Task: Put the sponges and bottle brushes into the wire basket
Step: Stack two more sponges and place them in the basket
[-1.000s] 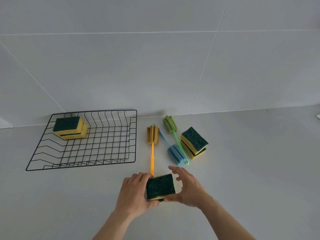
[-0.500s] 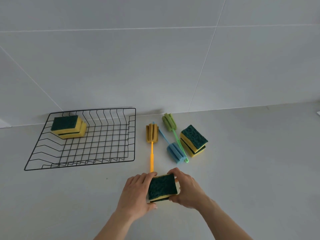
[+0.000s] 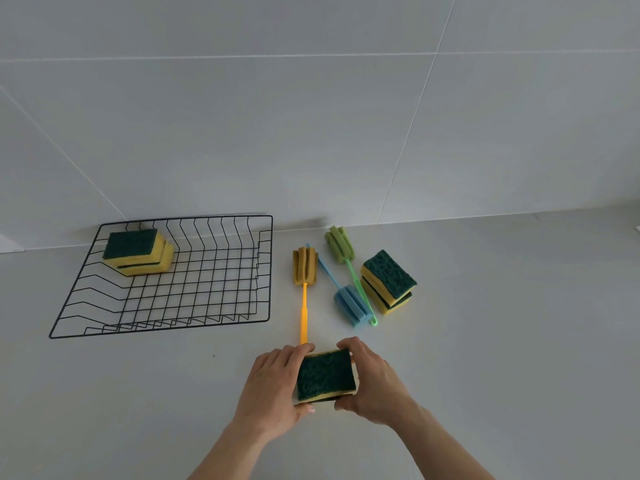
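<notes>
I see a pale grey counter (image 3: 502, 341) meeting a wall (image 3: 311, 116) of large white tiles with thin seams.

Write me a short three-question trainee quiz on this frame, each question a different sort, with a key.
1. True or false: the wire basket already holds sponges.
2. Multiple choice: which brush handle runs down to the hands? A) blue brush B) green brush C) orange brush
3. Fill in: the left hand and right hand together hold a ____.

Key:
1. True: a sponge stack sits in the basket's far left corner.
2. C: its handle ends at the left hand's fingers.
3. Sponge: the held sponge is gripped from both sides, green side up. Another sponge pile lies outside the basket, right of the brushes.
</notes>
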`<action>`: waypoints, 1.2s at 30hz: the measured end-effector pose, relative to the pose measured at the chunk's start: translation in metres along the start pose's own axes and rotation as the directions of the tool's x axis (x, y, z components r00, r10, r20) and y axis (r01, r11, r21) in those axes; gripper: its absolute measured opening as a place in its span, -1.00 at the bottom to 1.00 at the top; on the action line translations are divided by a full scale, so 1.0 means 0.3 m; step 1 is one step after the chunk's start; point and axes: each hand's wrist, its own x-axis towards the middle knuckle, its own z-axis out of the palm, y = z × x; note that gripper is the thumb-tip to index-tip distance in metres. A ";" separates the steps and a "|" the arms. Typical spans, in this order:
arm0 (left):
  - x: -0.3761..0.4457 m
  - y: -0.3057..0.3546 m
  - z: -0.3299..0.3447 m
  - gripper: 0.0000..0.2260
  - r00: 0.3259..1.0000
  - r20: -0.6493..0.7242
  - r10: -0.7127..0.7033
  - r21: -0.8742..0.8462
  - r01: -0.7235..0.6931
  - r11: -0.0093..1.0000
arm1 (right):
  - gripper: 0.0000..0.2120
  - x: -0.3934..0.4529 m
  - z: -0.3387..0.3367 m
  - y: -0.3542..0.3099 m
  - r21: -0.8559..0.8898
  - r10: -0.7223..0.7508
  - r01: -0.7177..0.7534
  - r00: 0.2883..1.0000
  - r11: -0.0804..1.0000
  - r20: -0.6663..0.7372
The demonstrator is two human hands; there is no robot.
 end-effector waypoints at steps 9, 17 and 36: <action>-0.004 0.001 -0.026 -0.15 1.000 -0.026 0.014 0.029 -0.013 1.000 | -0.17 -0.017 -0.013 -0.018 -0.154 -0.113 0.110 0.994 0.982 -0.012; 0.036 -0.018 -0.175 -0.17 0.991 -0.119 0.067 0.043 -0.062 0.997 | -0.18 0.019 -0.114 -0.096 -0.178 -0.203 0.186 0.976 0.966 -0.081; 0.109 -0.399 -0.625 -0.14 0.964 -0.253 0.080 0.115 -0.052 0.992 | -0.15 0.308 -0.196 -0.600 -0.285 -0.360 0.292 0.905 0.913 -0.228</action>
